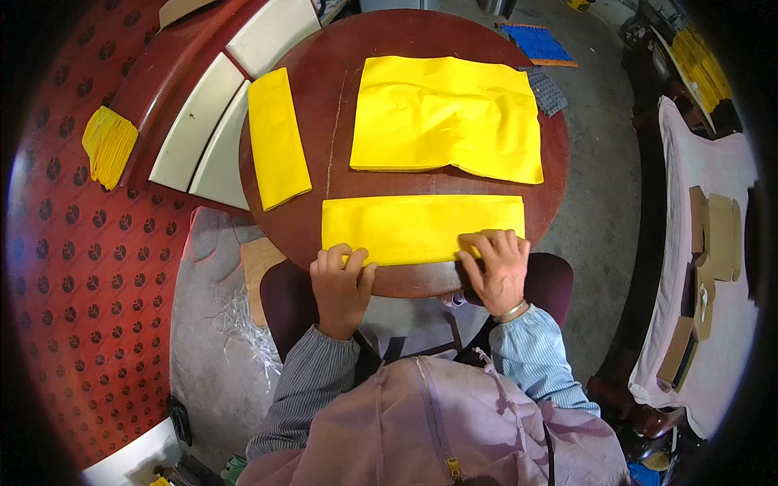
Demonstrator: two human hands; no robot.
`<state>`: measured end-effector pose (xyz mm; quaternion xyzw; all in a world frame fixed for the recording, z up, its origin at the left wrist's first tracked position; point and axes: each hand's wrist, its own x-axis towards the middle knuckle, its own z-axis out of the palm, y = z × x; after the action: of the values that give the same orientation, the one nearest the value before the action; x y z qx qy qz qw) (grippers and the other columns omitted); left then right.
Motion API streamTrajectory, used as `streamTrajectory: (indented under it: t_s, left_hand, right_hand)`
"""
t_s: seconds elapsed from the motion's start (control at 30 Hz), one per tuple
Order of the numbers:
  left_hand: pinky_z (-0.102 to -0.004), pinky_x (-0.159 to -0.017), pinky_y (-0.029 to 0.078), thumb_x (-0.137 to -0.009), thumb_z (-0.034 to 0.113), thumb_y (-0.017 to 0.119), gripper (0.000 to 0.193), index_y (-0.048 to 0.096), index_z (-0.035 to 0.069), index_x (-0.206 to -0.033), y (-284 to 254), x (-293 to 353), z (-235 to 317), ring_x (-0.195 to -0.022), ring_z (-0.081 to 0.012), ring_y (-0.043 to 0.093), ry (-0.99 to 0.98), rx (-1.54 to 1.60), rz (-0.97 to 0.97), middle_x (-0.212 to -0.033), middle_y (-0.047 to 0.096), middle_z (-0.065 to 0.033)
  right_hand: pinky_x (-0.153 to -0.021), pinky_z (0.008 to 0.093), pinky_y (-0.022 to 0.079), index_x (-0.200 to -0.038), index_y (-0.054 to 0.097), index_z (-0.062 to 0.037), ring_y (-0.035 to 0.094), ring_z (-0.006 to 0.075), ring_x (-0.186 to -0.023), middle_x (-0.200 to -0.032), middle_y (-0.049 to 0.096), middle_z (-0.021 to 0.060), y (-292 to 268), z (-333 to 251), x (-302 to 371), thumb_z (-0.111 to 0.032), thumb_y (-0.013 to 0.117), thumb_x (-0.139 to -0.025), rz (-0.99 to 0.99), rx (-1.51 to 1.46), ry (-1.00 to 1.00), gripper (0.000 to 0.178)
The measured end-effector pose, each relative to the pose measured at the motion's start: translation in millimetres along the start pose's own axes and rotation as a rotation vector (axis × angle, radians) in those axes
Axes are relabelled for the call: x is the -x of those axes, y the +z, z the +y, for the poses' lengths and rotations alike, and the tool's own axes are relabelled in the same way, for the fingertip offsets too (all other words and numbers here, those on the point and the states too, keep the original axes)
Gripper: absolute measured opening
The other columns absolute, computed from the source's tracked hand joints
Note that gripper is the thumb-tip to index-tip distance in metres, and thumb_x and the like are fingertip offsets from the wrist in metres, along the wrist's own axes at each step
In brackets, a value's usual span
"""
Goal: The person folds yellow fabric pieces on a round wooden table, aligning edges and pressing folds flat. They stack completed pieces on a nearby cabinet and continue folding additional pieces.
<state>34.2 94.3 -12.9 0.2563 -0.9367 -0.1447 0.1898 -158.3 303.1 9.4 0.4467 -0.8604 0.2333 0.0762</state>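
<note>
On the near part of the round table lies a long folded yellow cloth (421, 227), its fold lines running left to right. My left hand (339, 283) is at its near left corner, fingers curled over the edge and thumb close to them. Toward the near right corner, my right hand (498, 267) lies on top with the fingers bent on the cloth and the thumb spread away. Beyond it is a wider stack of yellow cloth sheets (446, 117), wavy along its near edge. A narrow folded yellow piece (279, 138) lies at the left.
The dark red round table (324, 49) stands before me. White-topped panels (203, 121) adjoin its left side, with a yellow bundle (110, 146) farther left. Blue material (539, 44) lies past the far right edge. Cardboard boxes (717, 235) rest on a covered surface at right.
</note>
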Motion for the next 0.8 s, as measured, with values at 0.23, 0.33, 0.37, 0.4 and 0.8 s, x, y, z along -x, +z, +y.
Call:
streamTrajectory:
  t_s: [0.23, 0.33, 0.37, 0.4, 0.8]
  left_hand:
    - [-0.0475, -0.081, 0.044, -0.085, 0.016, 0.084, 0.023, 0.074, 0.012, -0.105, -10, 4, -7, -0.096, -0.0315, 0.059, -0.008, -0.045, 0.106, -0.104, 0.065, -0.0091]
    - [-0.0480, -0.084, 0.046, -0.084, 0.009, 0.082, 0.022, 0.072, 0.010, -0.104, -13, 2, -5, -0.100, -0.0337, 0.059, 0.041, 0.011, 0.166, -0.105, 0.064, -0.0103]
    - [-0.0482, -0.086, 0.047, -0.084, 0.007, 0.080, 0.022, 0.071, 0.009, -0.104, -9, -1, 0, -0.102, -0.0346, 0.060, 0.056, 0.079, 0.164, -0.105, 0.064, -0.0110]
    - [-0.0483, -0.089, 0.048, -0.085, 0.006, 0.079, 0.021, 0.070, 0.007, -0.104, -1, -6, 9, -0.106, -0.0354, 0.060, 0.105, 0.158, 0.135, -0.108, 0.064, -0.0117]
    - [-0.0526, -0.112, 0.043, -0.091, 0.012, 0.075, 0.027, 0.070, 0.006, -0.117, 38, -19, 65, -0.125, -0.0360, 0.054, 0.233, 0.314, -0.093, -0.124, 0.063, -0.0139]
  right_hand:
    - [-0.105, 0.0478, 0.039, -0.118, 0.074, -0.0180, 0.057, 0.0291, -0.119, -0.124, 0.064, 0.0065, 21, -29, -12, -0.029, 0.075, -0.093, -0.095, -0.121, -0.138, 0.027]
    - [-0.106, 0.0480, 0.038, -0.119, 0.074, -0.0181, 0.056, 0.0299, -0.120, -0.125, 0.065, 0.0074, 21, -28, -10, -0.029, 0.075, -0.092, -0.108, -0.097, -0.138, 0.029]
    - [-0.106, 0.0479, 0.038, -0.119, 0.074, -0.0181, 0.056, 0.0300, -0.120, -0.125, 0.065, 0.0075, 21, -28, -10, -0.029, 0.075, -0.092, -0.106, -0.089, -0.135, 0.029]
    - [-0.106, 0.0473, 0.038, -0.119, 0.074, -0.0181, 0.057, 0.0298, -0.120, -0.125, 0.065, 0.0072, 21, -28, -9, -0.030, 0.075, -0.092, -0.103, -0.080, -0.141, 0.029]
    - [-0.100, 0.0435, 0.044, -0.113, 0.072, -0.0161, 0.061, 0.0270, -0.113, -0.118, 0.067, 0.0038, -13, 5, 10, -0.033, 0.075, -0.092, -0.119, -0.037, -0.030, 0.026]
